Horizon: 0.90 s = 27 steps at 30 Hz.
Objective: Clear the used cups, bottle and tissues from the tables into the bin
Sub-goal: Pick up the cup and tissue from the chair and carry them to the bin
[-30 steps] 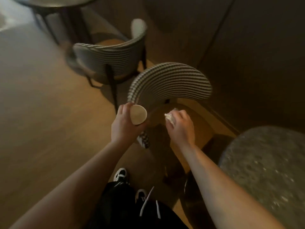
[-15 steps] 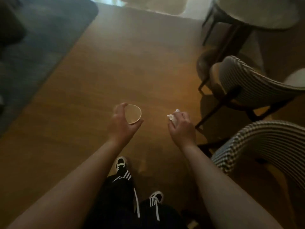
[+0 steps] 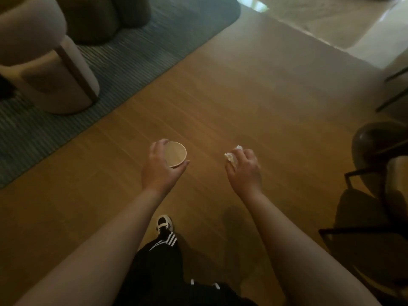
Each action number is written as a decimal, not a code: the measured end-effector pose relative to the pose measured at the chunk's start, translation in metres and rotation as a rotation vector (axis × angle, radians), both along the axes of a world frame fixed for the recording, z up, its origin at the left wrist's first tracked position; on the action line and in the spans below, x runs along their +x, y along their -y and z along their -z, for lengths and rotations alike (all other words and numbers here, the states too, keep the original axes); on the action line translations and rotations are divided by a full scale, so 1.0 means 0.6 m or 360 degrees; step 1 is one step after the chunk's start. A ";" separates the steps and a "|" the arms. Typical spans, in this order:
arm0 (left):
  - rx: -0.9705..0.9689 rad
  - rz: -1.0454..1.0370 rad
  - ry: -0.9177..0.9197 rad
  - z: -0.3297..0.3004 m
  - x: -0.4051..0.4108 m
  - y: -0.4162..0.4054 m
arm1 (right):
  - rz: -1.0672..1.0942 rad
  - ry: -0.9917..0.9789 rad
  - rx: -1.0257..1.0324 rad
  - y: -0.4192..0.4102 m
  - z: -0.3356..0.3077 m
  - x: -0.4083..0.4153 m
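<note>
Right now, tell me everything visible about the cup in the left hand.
The cup is a small, tan, paper-looking cup with a thin pale rolled rim. Its open mouth tilts toward the camera and its inside looks empty. The left hand holds it from the side, fingers curled over the far rim and thumb under the near wall. It is carried above the wooden floor; nothing else touches it.

Wood floor fills most of the view. Dark ribbed rug upper left, with a pale round armchair standing on it. Lighter floor strip upper right. Dark-framed chair at right edge, partly cut off. Black-and-white shoe and black striped trousers bottom centre.
</note>
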<state>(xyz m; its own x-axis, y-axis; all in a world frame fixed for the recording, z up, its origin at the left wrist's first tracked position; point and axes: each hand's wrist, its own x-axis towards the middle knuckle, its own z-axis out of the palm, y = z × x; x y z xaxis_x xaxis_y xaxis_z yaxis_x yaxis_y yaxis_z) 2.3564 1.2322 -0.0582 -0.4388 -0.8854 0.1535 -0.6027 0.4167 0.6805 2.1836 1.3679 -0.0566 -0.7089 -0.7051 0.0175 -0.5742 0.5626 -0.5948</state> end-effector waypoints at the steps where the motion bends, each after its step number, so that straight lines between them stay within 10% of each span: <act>1: 0.0000 -0.0007 0.0005 0.003 0.003 0.040 | 0.0000 0.0015 -0.0010 0.046 0.003 0.002; 16: -0.0045 0.0047 0.0019 -0.015 -0.143 0.507 | 0.0104 -0.0018 0.0046 0.464 -0.011 -0.123; 27: -0.0027 0.0101 0.0060 0.003 -0.506 0.756 | 0.0089 -0.0105 0.0009 0.735 0.000 -0.506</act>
<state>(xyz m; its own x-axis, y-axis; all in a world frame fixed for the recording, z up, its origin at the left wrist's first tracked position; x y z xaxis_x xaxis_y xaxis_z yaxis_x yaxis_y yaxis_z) 2.0530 0.7785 -0.0601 -0.4997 -0.8530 0.1506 -0.5999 0.4663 0.6501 1.8797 0.9267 -0.0568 -0.7446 -0.6646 0.0619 -0.5797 0.5979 -0.5536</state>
